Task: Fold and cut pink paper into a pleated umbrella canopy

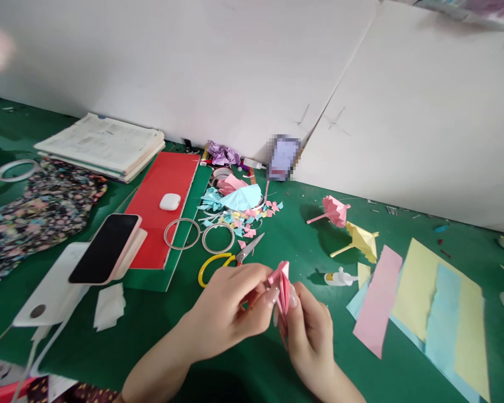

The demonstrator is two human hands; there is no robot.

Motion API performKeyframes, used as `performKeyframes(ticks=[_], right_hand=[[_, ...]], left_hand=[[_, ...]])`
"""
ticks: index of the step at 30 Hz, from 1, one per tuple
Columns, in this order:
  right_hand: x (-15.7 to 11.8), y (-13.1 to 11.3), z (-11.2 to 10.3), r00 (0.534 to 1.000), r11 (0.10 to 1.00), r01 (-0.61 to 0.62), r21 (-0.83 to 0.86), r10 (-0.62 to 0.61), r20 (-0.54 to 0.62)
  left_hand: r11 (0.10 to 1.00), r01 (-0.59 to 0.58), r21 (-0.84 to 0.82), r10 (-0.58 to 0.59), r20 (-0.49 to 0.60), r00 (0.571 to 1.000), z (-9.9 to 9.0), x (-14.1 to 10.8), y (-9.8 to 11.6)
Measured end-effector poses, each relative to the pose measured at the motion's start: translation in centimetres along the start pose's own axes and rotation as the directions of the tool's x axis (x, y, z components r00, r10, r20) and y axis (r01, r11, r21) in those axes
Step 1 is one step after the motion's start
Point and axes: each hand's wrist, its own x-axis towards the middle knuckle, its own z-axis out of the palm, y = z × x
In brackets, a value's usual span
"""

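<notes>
Between my two hands is a pink pleated paper piece (pixel 283 288), folded narrow and held upright above the table. My left hand (pixel 239 305) pinches it from the left with thumb and fingers. From the right, the thumb and fingers of my right hand (pixel 308 324) press on its lower folds. Just behind my left hand lie scissors (pixel 216 263) with yellow handles, partly hidden by that hand. Farther right lie a pink paper umbrella (pixel 335 211), a yellow paper umbrella (pixel 362 240) and a small white glue bottle (pixel 340 277).
Coloured paper sheets (pixel 420 302) lie at the right. Paper scraps (pixel 252 218) and tape rolls (pixel 218 239) sit behind my hands. Leftward are a red folder (pixel 163 190), an earbud case (pixel 170 201), a phone (pixel 107 246) and books (pixel 101 143). A pixelated phone (pixel 283 158) leans on the white wall.
</notes>
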Motion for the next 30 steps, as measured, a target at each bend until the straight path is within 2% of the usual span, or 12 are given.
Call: performKeyframes(ticks=[4,12,18,30], right_hand=[[0.05,-0.05,0.03,1.000,1.000,0.006,-0.017,-0.006,0.000],[-0.37,0.45,-0.12,0.995,0.996,-0.087,0.037,0.085,0.050],[-0.34,0.51,-0.12,0.995,0.992,-0.077,0.096,0.071,0.068],[-0.32,0.72,-0.11,0.995,0.991,-0.082,0.102,0.076,0.061]], left_hand=[[1.000,-0.001,0.004,0.001,0.003,1.000,0.01,-0.03,0.00],[1.000,-0.007,-0.003,0.007,0.003,1.000,0.06,0.10,-0.02],[1.000,0.003,-0.021,-0.003,0.015,1.000,0.02,-0.04,0.03],[1.000,0.008,-0.011,-0.008,0.005,1.000,0.02,-0.04,0.08]])
